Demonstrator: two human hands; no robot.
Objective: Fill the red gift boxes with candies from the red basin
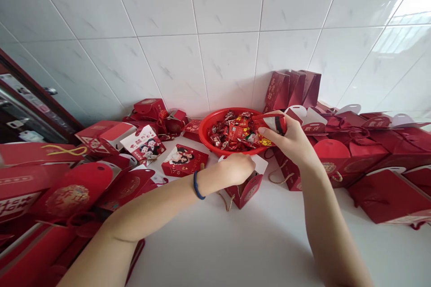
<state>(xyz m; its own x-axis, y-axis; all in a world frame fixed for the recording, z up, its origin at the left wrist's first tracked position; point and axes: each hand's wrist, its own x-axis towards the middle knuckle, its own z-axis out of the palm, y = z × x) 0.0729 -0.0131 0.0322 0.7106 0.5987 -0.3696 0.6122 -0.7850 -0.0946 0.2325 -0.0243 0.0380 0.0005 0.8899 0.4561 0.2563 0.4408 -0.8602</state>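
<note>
My left hand rests on the open top of a small red gift box with a rope handle, standing on the white counter. My right hand is closed around a handful of wrapped candies, red, yellow and white, held just above and to the right of the box. Behind them sits a round red basket full of red wrapped candies. A blue band circles my left wrist.
Many red gift boxes and bags lie about: a heap at the left, picture-printed boxes in the middle, flat and folded ones at the right. A white tiled wall stands behind. Bare white counter lies near me.
</note>
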